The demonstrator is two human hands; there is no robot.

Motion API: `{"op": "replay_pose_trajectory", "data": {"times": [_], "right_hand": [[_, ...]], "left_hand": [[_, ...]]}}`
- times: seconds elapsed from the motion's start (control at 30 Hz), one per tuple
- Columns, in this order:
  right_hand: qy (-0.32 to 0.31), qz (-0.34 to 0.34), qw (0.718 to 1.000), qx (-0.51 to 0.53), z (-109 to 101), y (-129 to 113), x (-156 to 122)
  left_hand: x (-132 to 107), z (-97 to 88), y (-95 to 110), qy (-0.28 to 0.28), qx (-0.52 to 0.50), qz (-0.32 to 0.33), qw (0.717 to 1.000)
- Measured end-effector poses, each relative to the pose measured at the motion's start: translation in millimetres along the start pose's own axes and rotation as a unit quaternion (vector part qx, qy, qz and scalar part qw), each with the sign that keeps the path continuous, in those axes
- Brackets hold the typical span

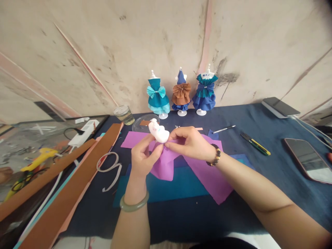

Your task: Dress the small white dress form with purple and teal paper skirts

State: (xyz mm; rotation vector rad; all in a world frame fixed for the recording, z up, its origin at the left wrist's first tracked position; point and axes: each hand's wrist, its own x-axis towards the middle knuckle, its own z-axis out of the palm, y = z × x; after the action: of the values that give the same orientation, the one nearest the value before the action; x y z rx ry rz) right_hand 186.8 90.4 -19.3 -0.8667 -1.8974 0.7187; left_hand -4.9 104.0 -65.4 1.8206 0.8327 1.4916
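My left hand [142,155] is closed around a small white dress form [158,133], which is tilted, its bust above my fingers. Purple crepe paper [164,167] is gathered below the bust and hangs down in folds. With thumb and forefinger, my right hand [192,144] pinches the paper's gathered edge at the form's waist. A wide purple strip [207,176] trails off beneath my right wrist, and another purple piece [132,140] lies behind my left hand. Under both hands, a teal sheet [155,190] rests on the dark blue cloth. My fingers hide the form's lower part.
Three dressed mini forms [181,93] stand by the wall. A glass of liquid [123,114] and a clear dish [137,122] are at the back left. Brown strips [85,183], white tape [103,164] and a yellow glue gun [38,159] lie left; a pen [224,129], cutter [255,143] and phone [310,159] right.
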Motion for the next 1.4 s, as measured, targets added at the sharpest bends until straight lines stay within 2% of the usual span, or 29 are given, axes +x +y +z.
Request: {"op": "replay_pose_trajectory", "data": {"times": [0.23,0.4,0.67,0.87,1.07,1.4], "right_hand": [[-0.069,0.004,0.997,0.013,-16,-1,3],[-0.099,-0.047,0.993,0.044,-17,-2,4],[-0.071,-0.056,0.995,0.03,-18,0,4],[-0.078,-0.076,0.993,0.038,-16,-1,4],[-0.036,-0.039,0.998,0.019,-10,3,3],[-0.032,0.013,0.999,0.037,-6,2,2]], "left_hand": [[2,-2.3,2,0.02,0.011,-0.03,0.999],[2,-2.5,3,0.009,0.007,-0.023,1.0],[2,-2.3,3,0.01,0.006,-0.018,1.0],[2,-2.0,2,0.017,0.001,-0.014,1.0],[2,-0.8,5,0.004,0.008,-0.021,1.0],[1,-1.9,-1,-0.005,0.033,0.027,0.999]]}}
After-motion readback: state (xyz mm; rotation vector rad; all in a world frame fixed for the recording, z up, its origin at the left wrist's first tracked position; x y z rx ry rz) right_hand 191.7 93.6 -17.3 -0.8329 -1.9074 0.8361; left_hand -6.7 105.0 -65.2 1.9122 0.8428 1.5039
